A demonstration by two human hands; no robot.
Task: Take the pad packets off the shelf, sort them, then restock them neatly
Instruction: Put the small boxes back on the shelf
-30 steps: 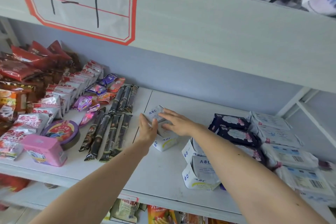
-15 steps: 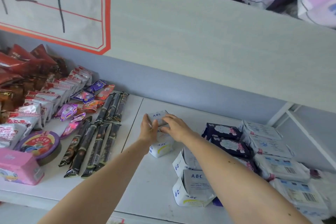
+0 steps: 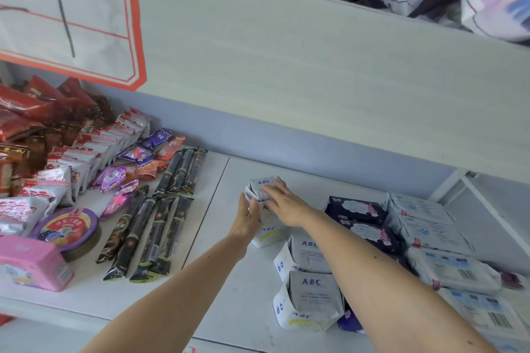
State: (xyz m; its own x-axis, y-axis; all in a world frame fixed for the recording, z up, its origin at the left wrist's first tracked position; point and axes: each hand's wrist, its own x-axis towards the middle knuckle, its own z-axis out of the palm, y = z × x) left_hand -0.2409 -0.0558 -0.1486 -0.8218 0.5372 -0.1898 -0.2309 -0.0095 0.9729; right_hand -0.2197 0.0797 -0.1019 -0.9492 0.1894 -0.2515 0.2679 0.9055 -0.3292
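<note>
- Both hands are on the top white ABC packet point(image 3: 262, 189) of a two-high pile mid-shelf: the left hand point(image 3: 246, 218) presses its left side with loosely bent fingers, while the right hand point(image 3: 282, 203) lies flat across its top.
- At 5 o'clock from the pile, beside it, stand two more ABC packets point(image 3: 311, 299); at 3 o'clock, navy packets point(image 3: 357, 209) and pale barcoded ones point(image 3: 424, 231).
- At 9 o'clock lie dark snack sticks point(image 3: 152, 235), a round tin point(image 3: 67, 228) and a pink box point(image 3: 33, 265).
- The right forearm hides part of the navy row; the lower pile packet shows only its front.
- "ABC" is legible; smaller print is not.
</note>
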